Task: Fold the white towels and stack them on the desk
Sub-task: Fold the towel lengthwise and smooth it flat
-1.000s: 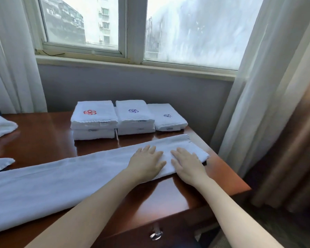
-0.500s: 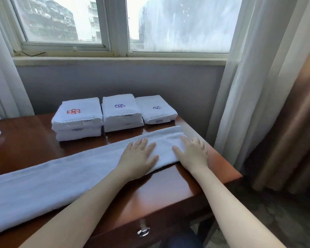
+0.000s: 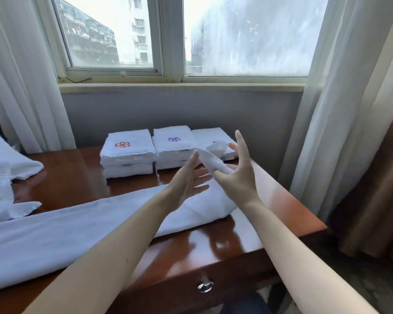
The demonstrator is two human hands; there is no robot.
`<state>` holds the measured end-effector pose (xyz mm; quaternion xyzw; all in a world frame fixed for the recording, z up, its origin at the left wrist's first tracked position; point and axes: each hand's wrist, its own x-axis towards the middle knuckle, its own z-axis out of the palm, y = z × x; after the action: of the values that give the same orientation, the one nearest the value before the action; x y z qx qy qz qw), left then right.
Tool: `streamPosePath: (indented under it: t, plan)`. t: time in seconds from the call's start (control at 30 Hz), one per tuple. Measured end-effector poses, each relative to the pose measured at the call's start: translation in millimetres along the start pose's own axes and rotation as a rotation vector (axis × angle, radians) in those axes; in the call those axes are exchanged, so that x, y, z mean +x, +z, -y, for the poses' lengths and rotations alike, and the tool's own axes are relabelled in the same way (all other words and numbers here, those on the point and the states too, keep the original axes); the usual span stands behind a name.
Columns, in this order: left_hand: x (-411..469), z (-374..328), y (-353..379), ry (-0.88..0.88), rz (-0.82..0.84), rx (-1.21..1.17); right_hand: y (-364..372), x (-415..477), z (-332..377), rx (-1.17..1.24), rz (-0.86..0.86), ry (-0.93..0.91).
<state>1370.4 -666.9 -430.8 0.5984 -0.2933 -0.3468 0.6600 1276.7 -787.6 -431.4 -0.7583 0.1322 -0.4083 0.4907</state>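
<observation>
- Head view: a long towel point(image 3: 66, 230), already narrowed into a strip, lies across the tabletop point(image 3: 213, 245), its long axis running from the near left to the far right.
- Its right end is raised off the wood, between the two hands and in front of the folded towels point(image 3: 127, 150) stacked by the window wall.
- The right hand point(image 3: 238, 177) holds that end: the lower fingers curl around the cloth and the index finger points up. Motion blur hides the exact pinch.
- The left hand point(image 3: 186, 180) is flat with straight fingers, palm turned towards the right hand, fingertips touching the raised end.
- The rest of the strip stretches away to the left of both hands, so the fold probably has to carry the end leftward along that axis. The left hand is nearer the free length.
- Loose towels point(image 3: 7, 168) lie at the far left.
</observation>
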Motion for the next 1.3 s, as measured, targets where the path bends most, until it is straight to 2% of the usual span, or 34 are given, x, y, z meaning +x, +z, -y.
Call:
streamPosePath:
  t: [0.17,0.3,0.4,0.43,0.5,0.63,0.8,0.93,1.0,1.07,1.13,1.2,1.3]
  plan:
    - [-26,-34,-46,-0.061,-0.085,0.008,51,-17,26,0.113,0.231,-0.012]
    - [-45,-33,-78,-0.143,-0.275,-0.036,77,-22,34,0.189,0.414,0.011]
    - [-56,-24,-97,-0.176,-0.428,-0.069,86,-17,40,0.421,0.368,0.153]
    - [-60,-21,-102,-0.186,-0.459,-0.075,87,-13,40,0.415,0.324,0.174]
    - [-67,-14,-111,-0.211,-0.488,-0.061,88,-6,34,0.201,0.309,0.168]
    - [-77,-6,-117,-0.245,-0.464,0.158,97,-9,12,-0.31,0.599,0.158]
    - [-82,-5,-122,-0.212,-0.483,0.429,109,-18,-2,-0.569,0.615,-0.071]
    - [-86,-4,-127,-0.426,-0.467,0.84,112,-15,-11,-0.852,0.781,-0.131]
    - [-86,1,-127,-0.411,-0.482,1.161,112,-16,-20,-0.925,0.862,-0.119]
    - [-83,6,-122,-0.268,-0.486,1.38,112,-17,-27,-0.932,0.882,-0.119]
    - [-80,13,-113,-0.171,-0.392,1.407,113,-17,-32,-0.934,0.873,-0.119]
    - [-79,26,-105,-0.193,-0.299,1.452,114,-18,-35,-0.936,0.862,-0.125]
    - [-85,45,-101,-0.233,-0.305,1.433,114,-18,-38,-0.935,0.863,-0.139]
